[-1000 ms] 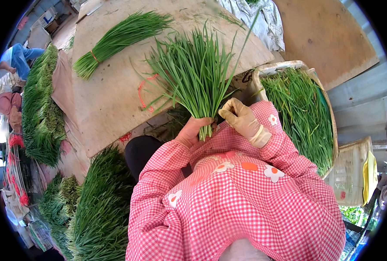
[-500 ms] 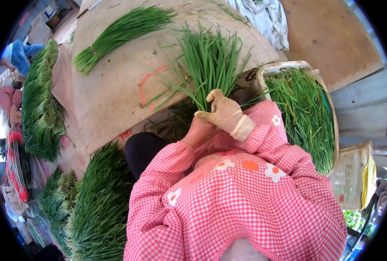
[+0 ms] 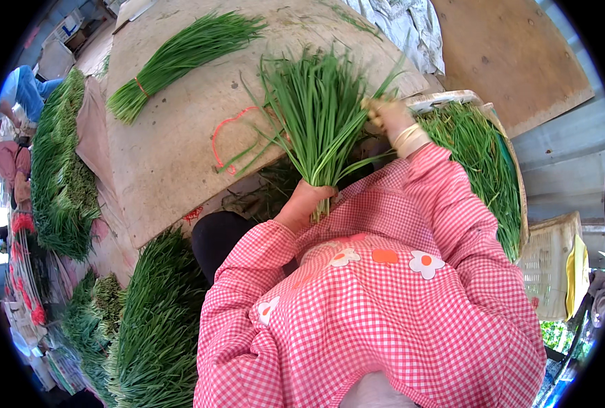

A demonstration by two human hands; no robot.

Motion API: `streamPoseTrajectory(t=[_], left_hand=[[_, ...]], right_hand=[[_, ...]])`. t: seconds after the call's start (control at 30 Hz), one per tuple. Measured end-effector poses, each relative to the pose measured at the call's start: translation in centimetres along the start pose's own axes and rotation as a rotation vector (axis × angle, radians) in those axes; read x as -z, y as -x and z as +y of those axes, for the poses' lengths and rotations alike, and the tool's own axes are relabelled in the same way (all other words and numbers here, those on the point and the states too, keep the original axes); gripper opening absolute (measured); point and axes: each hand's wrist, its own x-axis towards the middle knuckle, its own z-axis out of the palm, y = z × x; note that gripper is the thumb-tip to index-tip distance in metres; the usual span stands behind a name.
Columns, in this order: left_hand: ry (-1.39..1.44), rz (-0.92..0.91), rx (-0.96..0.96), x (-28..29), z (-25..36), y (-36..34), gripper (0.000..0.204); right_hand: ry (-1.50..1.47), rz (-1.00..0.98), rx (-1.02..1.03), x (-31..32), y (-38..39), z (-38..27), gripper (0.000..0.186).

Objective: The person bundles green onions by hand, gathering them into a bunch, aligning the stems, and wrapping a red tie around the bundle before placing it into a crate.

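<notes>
A loose bunch of long flat green leaves, like garlic chives [image 3: 316, 115], fans upward in front of me, its pale stem ends down. My left hand [image 3: 309, 202] is closed around the bunch near those stems. To the right of the leaves is my right hand [image 3: 392, 117], in a pale glove, blurred by motion. Its fingers are curled at the bunch's edge, by a few stray blades; what they grip is too blurred to make out. A red tie [image 3: 217, 136] lies in a loop on the board left of the bunch, partly behind stray leaves.
A tied green bundle [image 3: 187, 61] lies on the wooden board [image 3: 173, 163]. At right stands a basket full of leaves [image 3: 476, 170], with a pale crate [image 3: 550, 265] beyond. Leaf piles [image 3: 159, 326] sit at lower left. Another person's blue-clad leg [image 3: 27, 92] shows far left.
My right hand has left the stems beside my left hand and moved up and right to the leaves' edge. The bunch's lower stems now show below my left hand.
</notes>
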Motion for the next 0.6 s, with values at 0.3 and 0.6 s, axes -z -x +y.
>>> streamPoseTrajectory(t=[0.3, 0.6], left_hand=[[0.555, -0.19, 0.034, 0.6, 1.0, 1.3, 0.028], [0.795, -0.363, 0.119, 1.0, 1.0, 1.2, 0.033]], right_hand=[[-0.913, 0.368, 0.116, 13.2, -1.5, -4.7, 0.008], [0.214, -0.237, 0.518, 0.1, 10.5, 4.7, 0.024]])
